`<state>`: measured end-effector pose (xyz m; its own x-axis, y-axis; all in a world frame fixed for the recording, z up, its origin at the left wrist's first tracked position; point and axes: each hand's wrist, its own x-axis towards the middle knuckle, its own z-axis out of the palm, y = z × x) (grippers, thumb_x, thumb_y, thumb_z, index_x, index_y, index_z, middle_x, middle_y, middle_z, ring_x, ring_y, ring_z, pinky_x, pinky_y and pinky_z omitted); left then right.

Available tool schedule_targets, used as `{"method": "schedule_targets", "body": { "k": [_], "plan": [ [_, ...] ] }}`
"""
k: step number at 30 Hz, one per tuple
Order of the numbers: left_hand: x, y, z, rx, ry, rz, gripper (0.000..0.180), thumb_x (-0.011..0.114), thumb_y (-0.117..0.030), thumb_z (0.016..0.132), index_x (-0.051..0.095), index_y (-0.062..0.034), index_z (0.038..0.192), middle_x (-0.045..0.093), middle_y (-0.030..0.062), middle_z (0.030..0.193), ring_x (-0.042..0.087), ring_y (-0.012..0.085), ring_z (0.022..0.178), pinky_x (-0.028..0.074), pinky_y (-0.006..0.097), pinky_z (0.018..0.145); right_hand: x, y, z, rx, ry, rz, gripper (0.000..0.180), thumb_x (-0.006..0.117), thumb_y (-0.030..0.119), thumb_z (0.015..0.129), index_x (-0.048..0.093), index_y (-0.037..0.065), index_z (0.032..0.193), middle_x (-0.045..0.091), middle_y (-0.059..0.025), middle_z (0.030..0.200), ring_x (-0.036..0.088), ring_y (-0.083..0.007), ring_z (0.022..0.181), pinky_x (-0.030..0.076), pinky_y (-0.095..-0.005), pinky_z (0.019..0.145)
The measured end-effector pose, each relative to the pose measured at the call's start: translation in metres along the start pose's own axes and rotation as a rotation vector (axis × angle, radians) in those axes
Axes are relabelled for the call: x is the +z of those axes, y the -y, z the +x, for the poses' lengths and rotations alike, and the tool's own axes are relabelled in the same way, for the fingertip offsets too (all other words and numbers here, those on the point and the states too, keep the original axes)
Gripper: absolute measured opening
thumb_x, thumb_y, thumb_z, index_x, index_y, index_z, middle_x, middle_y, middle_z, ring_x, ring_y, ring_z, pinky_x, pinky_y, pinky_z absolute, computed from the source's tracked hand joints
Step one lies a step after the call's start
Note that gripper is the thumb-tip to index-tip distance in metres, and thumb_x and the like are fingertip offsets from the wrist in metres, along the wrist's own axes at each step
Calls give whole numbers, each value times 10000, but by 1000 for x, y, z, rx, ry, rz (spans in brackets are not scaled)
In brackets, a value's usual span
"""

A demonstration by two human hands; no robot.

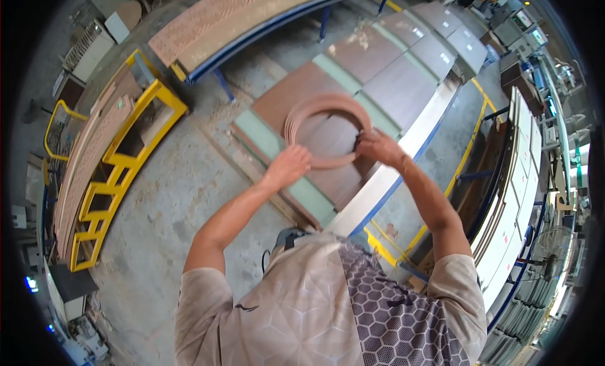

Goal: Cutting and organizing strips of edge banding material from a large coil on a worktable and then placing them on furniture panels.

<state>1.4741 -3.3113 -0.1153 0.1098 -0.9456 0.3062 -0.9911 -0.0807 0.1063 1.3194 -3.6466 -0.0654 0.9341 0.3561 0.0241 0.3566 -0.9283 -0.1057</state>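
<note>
A coil of reddish-brown strip (pixel 331 104), its layers showing along the left side, is held over a brown panel (pixel 274 104). My left hand (pixel 290 166) is closed on the coil's lower left edge. On the right side my right hand (pixel 380 145) grips the same coil, fingers curled round its rim. Parts of both hands' fingers are hidden by the coil or slightly blurred. Pale green strips (pixel 312 199) lie along and between the brown panels. Whether the coil touches the panel beneath, I cannot tell.
A white beam with a blue edge (pixel 413 142) runs along the panels' right side. To the left stands a yellow metal frame (pixel 113 171) with brown boards. A long rack (pixel 252 26) of boards crosses the far side. White-faced panels (pixel 513 196) lean at the right.
</note>
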Motion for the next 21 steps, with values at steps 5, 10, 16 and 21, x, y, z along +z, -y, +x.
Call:
{"method": "schedule_targets", "body": {
  "k": [5, 10, 16, 21],
  "plan": [
    [27, -54, 5, -33, 190, -103, 214, 573, -260, 951, 653, -84, 1043, 621, 108, 986, 612, 290, 947, 484, 436, 856, 7, 96, 28, -37, 14, 266, 375, 718, 270, 869, 679, 76, 1188, 663, -154, 1102, 638, -356, 1046, 501, -483, 938],
    [12, -78, 7, -108, -20, -97, 226, 663, -284, 921, 598, -82, 996, 597, 120, 970, 594, 305, 962, 475, 437, 869, 22, 87, -24, -26, -99, 40, 325, 627, 258, 1004, 620, 87, 1281, 605, -97, 1060, 611, -265, 1008, 490, -399, 935],
    [-3, -23, 21, 42, -45, -8, 250, 676, -280, 910, 574, -69, 996, 580, 126, 961, 581, 308, 988, 467, 441, 894, -4, 19, -23, -192, -224, -115, 365, 693, 215, 947, 626, 104, 1288, 607, -91, 1083, 604, -263, 1032, 492, -418, 977],
    [10, -49, 24, 47, 185, -24, 215, 642, -281, 935, 592, -84, 1007, 606, 118, 987, 607, 316, 983, 480, 439, 864, 11, 86, 1, -229, -230, 204, 258, 695, 250, 952, 628, 110, 1157, 594, -105, 1039, 604, -277, 998, 507, -409, 908]
  ]
}}
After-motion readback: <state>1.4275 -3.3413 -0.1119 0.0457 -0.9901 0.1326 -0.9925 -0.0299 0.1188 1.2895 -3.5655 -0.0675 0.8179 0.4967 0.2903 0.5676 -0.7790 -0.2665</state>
